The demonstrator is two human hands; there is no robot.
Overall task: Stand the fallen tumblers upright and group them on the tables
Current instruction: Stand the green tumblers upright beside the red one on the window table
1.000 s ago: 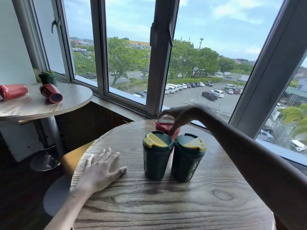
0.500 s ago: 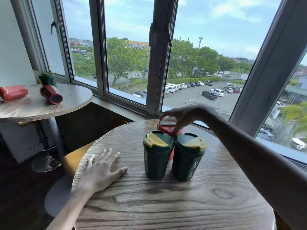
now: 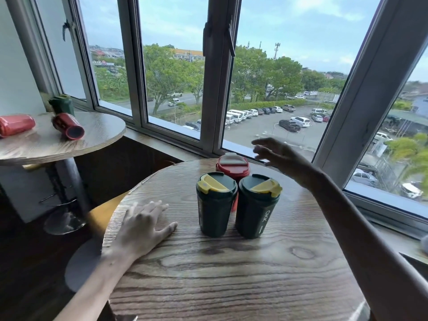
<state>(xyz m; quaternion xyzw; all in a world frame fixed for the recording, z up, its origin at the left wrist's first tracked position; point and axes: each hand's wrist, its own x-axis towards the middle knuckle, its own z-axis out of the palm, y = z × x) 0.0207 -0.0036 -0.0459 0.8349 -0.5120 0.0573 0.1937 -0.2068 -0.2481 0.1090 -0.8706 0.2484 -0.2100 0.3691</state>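
Observation:
Two dark green tumblers with yellow lid flaps, one on the left [image 3: 215,205] and one on the right [image 3: 258,206], stand upright side by side on the near round wooden table [image 3: 231,274]. A red tumbler [image 3: 232,166] stands upright just behind them. My right hand [image 3: 275,156] hovers open to the right of the red tumbler, not touching it. My left hand [image 3: 141,225] lies flat and open on the table's left part. On the far table [image 3: 97,133] two red tumblers, one at the left edge [image 3: 16,125] and one nearer [image 3: 68,126], lie on their sides beside a green tumbler [image 3: 62,104] whose pose I cannot tell.
A window frame [image 3: 215,89] and sill run close behind both tables. The far table stands on a metal pedestal base [image 3: 64,218]. A yellow seat [image 3: 102,212] sits low between the tables.
My right hand has let go of the red tumbler's lid and lifted away to the right with fingers spread. The red tumbler stays upright. My left hand has not moved.

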